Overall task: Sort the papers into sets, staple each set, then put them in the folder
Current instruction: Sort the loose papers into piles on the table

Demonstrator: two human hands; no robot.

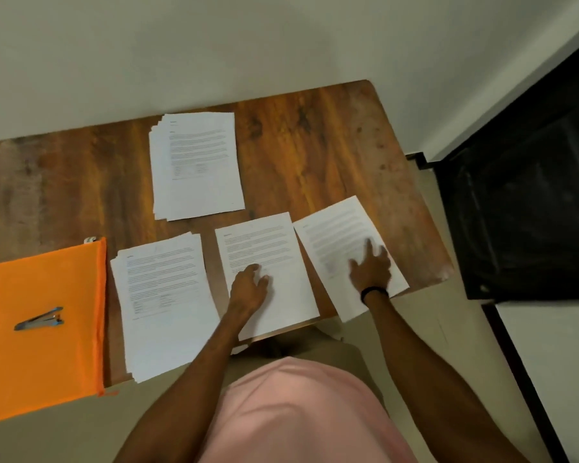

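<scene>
Papers lie in four lots on the counter [315,145]: a stack [194,165] at upper centre, and a left pile [164,305], middle pile [274,248] and right pile [335,228] across mid-frame. The left hand [249,285] rests on the middle pile, fingers loosely bent and apart; the right hand [370,265] presses the right pile, fingers spread. At lower left, the stapler [39,319] lies on the orange folder [47,369].

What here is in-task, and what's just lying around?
Job: far pile, left pile, middle pile (left hand on it), right pile (right hand on it), folder, stapler on folder.
Lying about: chair, wristband.
</scene>
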